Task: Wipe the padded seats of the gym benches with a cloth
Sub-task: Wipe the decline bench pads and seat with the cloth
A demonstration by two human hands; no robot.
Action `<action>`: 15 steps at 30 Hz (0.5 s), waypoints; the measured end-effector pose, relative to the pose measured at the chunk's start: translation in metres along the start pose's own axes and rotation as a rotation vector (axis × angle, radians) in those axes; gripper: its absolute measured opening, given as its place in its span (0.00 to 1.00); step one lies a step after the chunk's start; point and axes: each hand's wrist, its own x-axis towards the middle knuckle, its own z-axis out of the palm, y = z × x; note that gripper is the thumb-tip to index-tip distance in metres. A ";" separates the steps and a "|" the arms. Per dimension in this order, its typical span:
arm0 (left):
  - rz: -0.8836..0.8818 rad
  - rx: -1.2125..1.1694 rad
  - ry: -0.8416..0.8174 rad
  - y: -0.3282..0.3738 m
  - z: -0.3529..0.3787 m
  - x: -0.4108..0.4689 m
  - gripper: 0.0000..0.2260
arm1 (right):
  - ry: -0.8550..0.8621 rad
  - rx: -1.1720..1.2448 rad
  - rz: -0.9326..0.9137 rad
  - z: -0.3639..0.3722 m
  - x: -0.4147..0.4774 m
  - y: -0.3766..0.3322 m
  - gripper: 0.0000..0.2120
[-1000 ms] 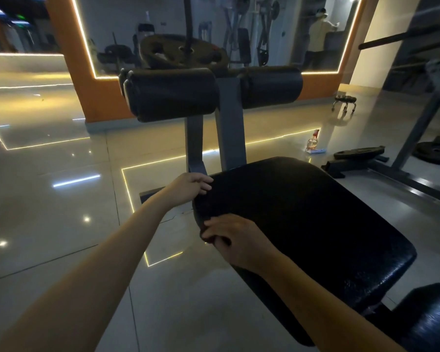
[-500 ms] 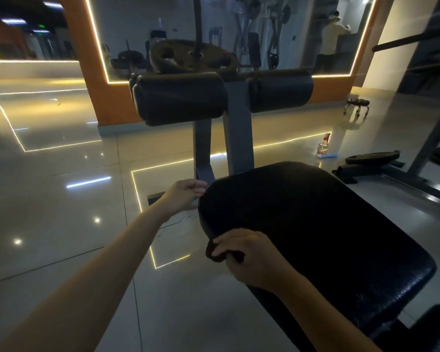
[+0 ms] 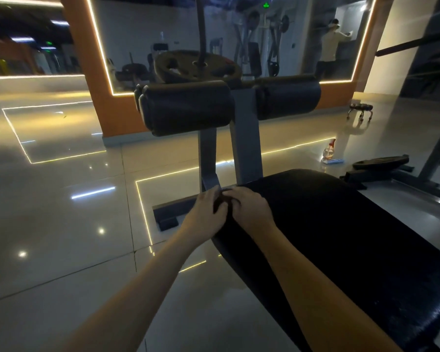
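Note:
The black padded bench seat (image 3: 341, 237) runs from the centre to the lower right. At its near-left corner both my hands meet. A small dark cloth (image 3: 221, 201) is bunched between them. My left hand (image 3: 205, 212) grips the cloth from the left with curled fingers. My right hand (image 3: 249, 207) holds it from the right, fingers curled over it at the seat's front edge. Most of the cloth is hidden by my fingers.
Two black roller pads (image 3: 188, 107) sit on a grey upright post (image 3: 247, 146) just beyond the seat. A spray bottle (image 3: 328, 151) stands on the glossy tiled floor to the right, near a weight plate (image 3: 381, 162) and a rack frame. A mirror wall is behind.
My right hand has carried the cloth up from the seat's left side edge to its front corner. My left hand has closed in, and both hands now hold the cloth together.

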 end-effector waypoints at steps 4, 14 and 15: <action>0.004 0.180 -0.133 -0.016 0.010 -0.019 0.28 | 0.177 -0.015 0.241 -0.012 0.025 0.039 0.17; 0.060 0.332 -0.077 -0.007 0.029 -0.021 0.27 | -0.028 -0.065 -0.118 -0.002 0.019 0.012 0.15; 0.047 0.361 -0.090 0.001 0.033 -0.018 0.28 | -0.035 -0.047 -0.109 -0.008 0.024 0.017 0.16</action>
